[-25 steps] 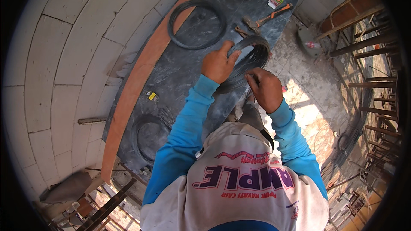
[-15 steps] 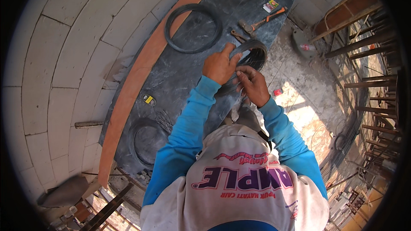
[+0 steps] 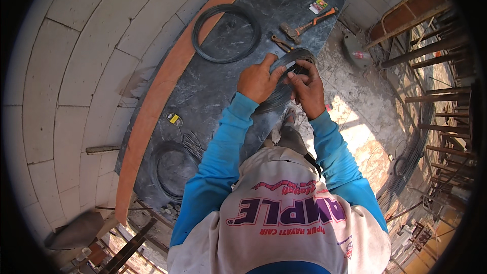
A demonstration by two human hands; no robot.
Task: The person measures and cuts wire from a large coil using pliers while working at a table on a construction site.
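Note:
A thick coil of thin dark wire [image 3: 275, 100] is held up over the right edge of a dark, marbled table top [image 3: 203, 89]. My left hand [image 3: 256, 80] grips the coil's left side, thumb on top and fingers wrapped around it. On the other side, my right hand [image 3: 308, 90] has its fingers curled at the coil's inner right part, thumb and fingertips close together. Any single strand in that pinch is too fine to make out. Just beyond the coil lie pincers [image 3: 282, 43] and a hammer with an orange-and-black handle [image 3: 310, 24].
Another wire coil [image 3: 225, 61] lies further back, partly over an orange-brown strip [image 3: 152, 106]. A third coil [image 3: 161, 185] and a small yellow-and-black round object [image 3: 174, 118] are at the near left. A pale block wall [image 3: 66, 86] borders the left; wooden poles [image 3: 446, 98] stand right.
My right hand has moved up from the coil's near side to its inner right part. My left hand keeps its grip; the coil has tilted slightly.

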